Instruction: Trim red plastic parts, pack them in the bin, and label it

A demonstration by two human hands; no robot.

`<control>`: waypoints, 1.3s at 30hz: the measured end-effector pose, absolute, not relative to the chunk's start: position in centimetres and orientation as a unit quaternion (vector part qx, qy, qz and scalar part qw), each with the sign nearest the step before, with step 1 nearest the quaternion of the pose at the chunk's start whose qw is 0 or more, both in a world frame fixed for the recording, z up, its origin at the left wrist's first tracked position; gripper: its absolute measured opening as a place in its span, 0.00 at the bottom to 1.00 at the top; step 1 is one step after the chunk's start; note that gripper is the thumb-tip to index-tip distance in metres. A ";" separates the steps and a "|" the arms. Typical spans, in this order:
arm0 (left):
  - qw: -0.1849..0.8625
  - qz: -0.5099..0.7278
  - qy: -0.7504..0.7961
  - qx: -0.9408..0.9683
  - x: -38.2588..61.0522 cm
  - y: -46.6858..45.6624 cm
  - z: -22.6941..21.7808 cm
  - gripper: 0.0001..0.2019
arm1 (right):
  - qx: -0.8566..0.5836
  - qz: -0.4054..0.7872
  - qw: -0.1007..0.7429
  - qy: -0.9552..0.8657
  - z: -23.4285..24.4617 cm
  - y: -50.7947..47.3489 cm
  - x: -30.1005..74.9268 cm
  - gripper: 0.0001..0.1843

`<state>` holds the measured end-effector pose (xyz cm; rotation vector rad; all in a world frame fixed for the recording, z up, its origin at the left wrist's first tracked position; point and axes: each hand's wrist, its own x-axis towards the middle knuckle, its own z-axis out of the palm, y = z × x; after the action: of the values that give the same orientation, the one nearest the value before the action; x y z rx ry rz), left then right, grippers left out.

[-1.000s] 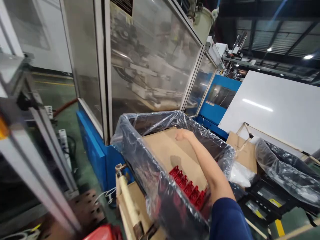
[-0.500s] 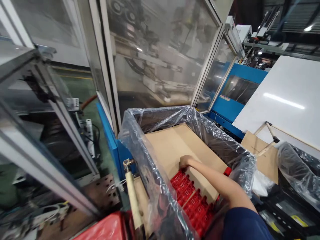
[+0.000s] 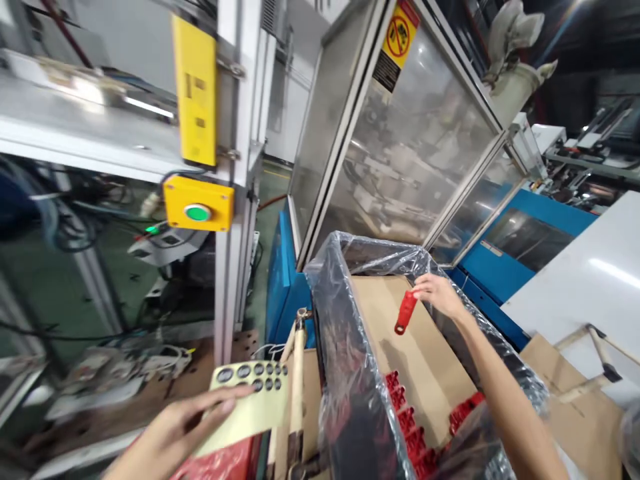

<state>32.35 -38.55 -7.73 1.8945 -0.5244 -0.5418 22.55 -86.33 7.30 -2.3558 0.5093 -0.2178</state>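
My right hand (image 3: 436, 293) pinches a long red plastic part (image 3: 406, 312) by its upper end, and the part hangs tilted above a cardboard sheet (image 3: 425, 373). That cardboard lies inside a box (image 3: 345, 333) lined with clear plastic film. A row of similar red parts (image 3: 413, 433) rests at the near left of the cardboard, and more red parts (image 3: 465, 410) are at the right side. At lower left, my left hand (image 3: 170, 427) has its index finger and thumb on a pale yellow sticker sheet (image 3: 250, 420) with dark round stickers. Its remaining fingers are mostly hidden.
A taped pole frame (image 3: 297, 380) stands left of the box, near a red wrapped surface (image 3: 225, 463). Further left is a yellow button box (image 3: 199, 203) on a metal post. Behind the lined box rises a clear-panelled machine guard (image 3: 400, 167); loose cardboard (image 3: 570, 387) is at right.
My right hand has lifted from the row of red parts and now holds one above the cardboard. My left hand and the sticker sheet have come into view. The view has swung left.
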 end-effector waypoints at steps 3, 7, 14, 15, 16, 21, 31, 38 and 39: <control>0.547 -0.199 -0.271 0.767 33.8 -40.7 -5.7 0.32 | -0.896 -0.138 0.397 0.143 12.4 -85.1 21.5 0.29; 0.555 -0.197 -0.318 0.743 33.4 -43.5 -2.1 0.34 | -0.866 -0.123 0.476 0.091 16.7 -80.9 21.9 0.31; 0.644 -0.237 -0.384 0.618 31.3 -45.2 1.3 0.43 | -0.833 0.005 0.552 -0.033 17.1 -70.8 27.8 0.32; 0.658 -0.240 -0.402 0.590 31.3 -45.0 1.5 0.41 | -0.828 0.024 0.558 -0.054 16.9 -69.3 28.7 0.31; 0.671 -0.244 -0.414 0.564 31.3 -44.6 1.7 0.38 | -0.822 0.040 0.563 -0.075 16.7 -67.9 29.6 0.31; 0.730 -0.274 -0.393 0.487 31.9 -41.3 1.6 0.29 | -0.816 0.064 0.554 -0.150 16.2 -61.0 33.0 0.29; 0.803 -0.120 -0.267 0.519 35.7 -30.1 0.4 0.30 | -0.952 -0.246 0.072 -0.169 9.9 -49.0 30.6 0.22; 0.785 -0.043 -0.246 0.567 41.0 -20.9 1.9 0.33 | -0.946 -0.249 0.067 -0.198 3.5 -39.3 35.8 0.16; 0.771 -0.033 -0.232 0.592 41.9 -19.4 2.3 0.35 | -0.943 -0.263 0.082 -0.187 4.3 -38.3 36.7 0.16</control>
<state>41.90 -19.42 2.30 1.2845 -0.5038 -0.0705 36.68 -38.32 4.30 -2.8161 -0.5597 -0.7860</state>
